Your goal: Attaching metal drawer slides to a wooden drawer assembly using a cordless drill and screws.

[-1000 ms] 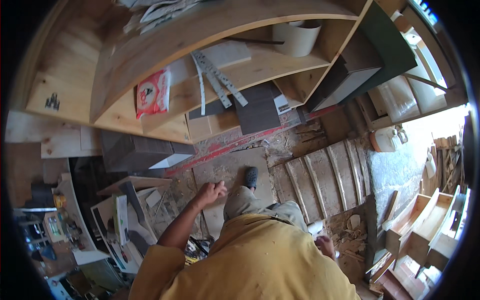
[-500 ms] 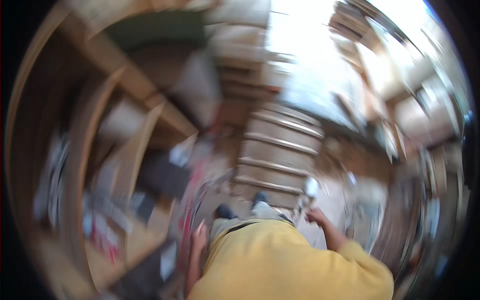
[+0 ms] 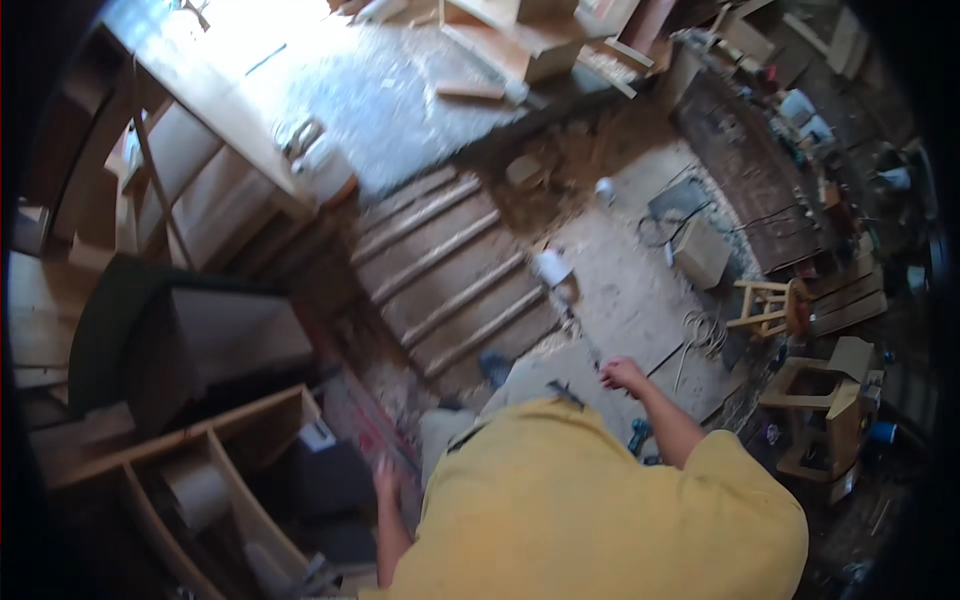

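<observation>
My right hand (image 3: 624,374) curls, palm hidden; my left hand (image 3: 386,474) blurs near an edge of the dark panel (image 3: 332,478). I can't tell either's grip.

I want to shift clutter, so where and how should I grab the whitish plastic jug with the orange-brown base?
Probably by the looped handle, reaching down from above: the loop is at the upper end of the whitish plastic jug, which appears to stand upright on its orange-brown base. The handle's finer outline is blurred. The bare right hand is apart from it.
</observation>
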Demonstrator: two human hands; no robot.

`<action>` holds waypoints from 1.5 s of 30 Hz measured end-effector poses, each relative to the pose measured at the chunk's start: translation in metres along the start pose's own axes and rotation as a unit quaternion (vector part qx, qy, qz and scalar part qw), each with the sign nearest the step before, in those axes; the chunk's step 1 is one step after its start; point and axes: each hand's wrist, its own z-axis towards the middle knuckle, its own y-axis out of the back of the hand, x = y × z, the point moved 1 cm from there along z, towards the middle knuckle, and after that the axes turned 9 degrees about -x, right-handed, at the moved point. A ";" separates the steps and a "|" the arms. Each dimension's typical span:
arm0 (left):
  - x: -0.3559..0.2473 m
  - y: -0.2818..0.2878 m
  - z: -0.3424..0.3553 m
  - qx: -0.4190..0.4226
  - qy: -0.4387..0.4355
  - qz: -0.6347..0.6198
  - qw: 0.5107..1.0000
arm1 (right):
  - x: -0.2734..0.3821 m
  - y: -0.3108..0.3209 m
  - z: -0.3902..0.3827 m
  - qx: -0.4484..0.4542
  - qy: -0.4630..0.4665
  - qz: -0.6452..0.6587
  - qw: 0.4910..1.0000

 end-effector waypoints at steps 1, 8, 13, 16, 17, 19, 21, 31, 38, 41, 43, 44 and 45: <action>-0.042 -0.011 0.008 0.005 -0.007 -0.036 0.999 | -0.014 0.007 -0.008 -0.019 -0.018 0.012 1.000; -0.122 -0.039 0.045 0.129 -0.115 -0.020 0.985 | -0.092 -0.023 -0.101 -0.058 -0.103 0.040 0.992; -0.087 -0.050 0.050 0.186 -0.141 0.153 0.960 | -0.128 -0.047 -0.166 -0.073 -0.063 0.048 0.994; -0.054 -0.051 0.050 0.175 -0.060 0.216 0.959 | -0.140 -0.048 -0.174 -0.099 -0.043 -0.018 0.994; -0.036 -0.047 0.050 0.172 -0.009 0.174 0.969 | -0.134 -0.046 -0.177 -0.098 -0.053 -0.026 0.993; -0.010 -0.041 0.058 0.191 -0.011 0.168 0.967 | -0.143 -0.039 -0.172 -0.100 -0.063 0.017 0.993; -0.005 -0.039 0.057 0.198 -0.024 0.187 0.962 | -0.148 -0.027 -0.156 -0.103 -0.069 0.057 0.991; -0.095 -0.193 0.033 0.222 -0.031 0.178 0.958 | -0.121 0.154 -0.026 -0.171 0.026 0.173 0.970; -0.274 -0.382 -0.055 0.328 -0.301 0.247 0.861 | -0.159 0.247 -0.014 -0.247 -0.056 0.163 0.954; -0.316 -0.421 -0.064 0.355 -0.245 0.250 0.867 | -0.182 0.241 0.004 -0.254 -0.090 0.175 0.947; -0.330 -0.444 -0.042 0.346 -0.191 0.212 0.894 | -0.188 0.227 0.018 -0.192 -0.108 0.128 0.967; -0.335 -0.455 -0.030 0.346 -0.190 0.214 0.894 | -0.181 0.218 0.022 -0.206 -0.111 0.153 0.960; -0.336 -0.460 -0.017 0.326 -0.165 0.246 0.898 | -0.173 0.208 0.022 -0.218 -0.111 0.176 0.953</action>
